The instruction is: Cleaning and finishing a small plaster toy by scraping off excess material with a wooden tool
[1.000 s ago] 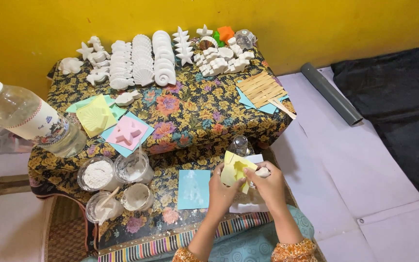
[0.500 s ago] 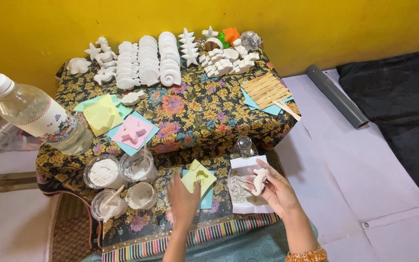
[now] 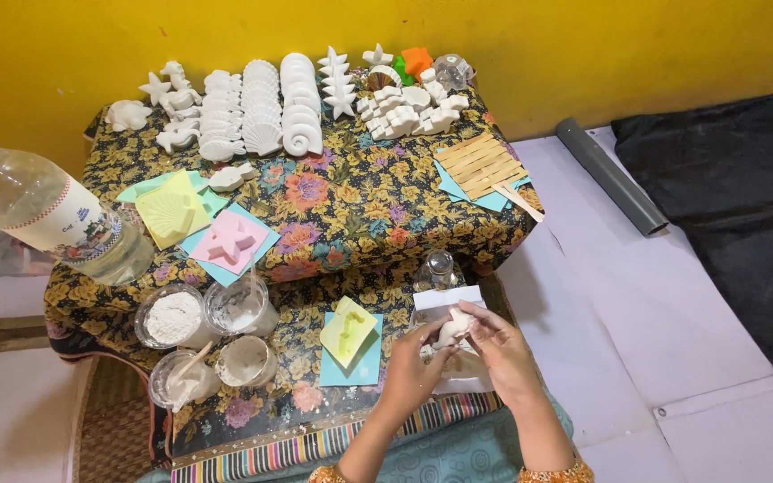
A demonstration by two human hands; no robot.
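Head view. Landmark: yellow mould [image 3: 348, 331], lying on a blue square at the near part of the floral-clothed counter [image 3: 351, 215].

- White cast [image 3: 454, 327]: just right of the mould, over a white sheet [image 3: 447, 300]; gripped from both sides.
- Left hand [image 3: 411, 371]: right of the mould and nearer the person; fingers curled onto the cast's left side.
- Right hand [image 3: 501, 353]: further right of the mould; fingers closed over the cast's top and right side.
- Clear glass [image 3: 438, 268]: beyond the cast, right of and behind the mould, close above the hands.
- Four cups: left of the mould; powder cup [image 3: 172, 316], wet cup [image 3: 238, 307], cup with a stick [image 3: 182, 377], paste cup [image 3: 247, 360].
- Pink star mould [image 3: 228, 241] and a second yellow mould [image 3: 170, 211]: behind and left of the landmark, on blue squares.
- Water bottle [image 3: 46, 213]: far left of the mould, tilted at the counter's edge.
- Rows of white casts [image 3: 261, 112]: well behind the mould, along the yellow wall.
- Stick bundle [image 3: 480, 164]: behind and right of the mould, on blue paper.
- Grey pipe [image 3: 610, 176]: far right of the mould, on the floor.
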